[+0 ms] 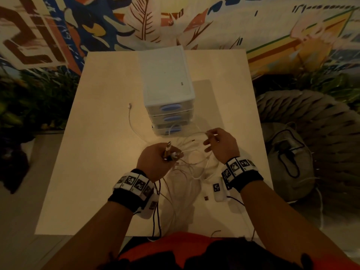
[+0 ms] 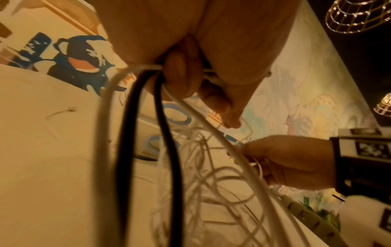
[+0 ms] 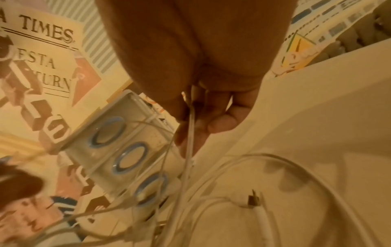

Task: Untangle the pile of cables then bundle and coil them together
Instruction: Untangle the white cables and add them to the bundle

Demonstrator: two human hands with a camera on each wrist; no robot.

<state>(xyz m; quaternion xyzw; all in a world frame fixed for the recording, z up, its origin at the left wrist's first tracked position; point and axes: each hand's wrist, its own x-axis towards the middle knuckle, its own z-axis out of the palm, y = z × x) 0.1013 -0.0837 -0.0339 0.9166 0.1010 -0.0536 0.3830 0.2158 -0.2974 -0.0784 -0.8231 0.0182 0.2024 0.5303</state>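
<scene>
The loose tangle of thin white cables (image 1: 191, 162), with a dark cable among them, lies on the pale wooden table (image 1: 97, 152) between the hands, just in front of a small white plastic drawer unit with blue oval handles (image 1: 169, 98). The left hand (image 1: 155, 162) grips a gathered bunch of plug ends, and the right hand (image 1: 221, 146) pinches a single white strand, lifted clear. Untangling looks under way; next, that strand probably needs drawing free of the loops before any coiling.
</scene>
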